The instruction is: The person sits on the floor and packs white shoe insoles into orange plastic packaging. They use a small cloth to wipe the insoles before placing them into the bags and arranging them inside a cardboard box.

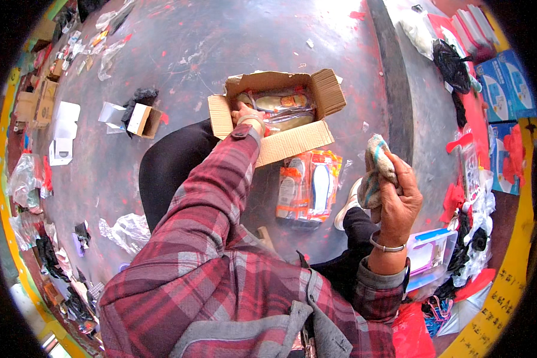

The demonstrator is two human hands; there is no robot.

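Observation:
My left hand (248, 112) reaches into an open cardboard box (295, 145) whose flaps are folded out. Inside lie pale insoles in clear plastic packets (280, 102) with orange printing. The hand is at the left end of these packets; its fingers are partly hidden, so whether it grips one cannot be told. Raised to the right of the box, my right hand (398, 200) is closed around a bunched grey cloth (377, 170) with blue stripes. On the floor below the box rests a stack of orange-and-clear insole packets (309, 186), the top one showing a white insole edged in blue.
A small opened carton (144, 121) and a white box (64, 134) lie to the left. Crumpled plastic (128, 231) is nearer me. At right stand a clear plastic bin (429, 256) and blue boxes (507, 86). A dark strip (394, 77) crosses the floor.

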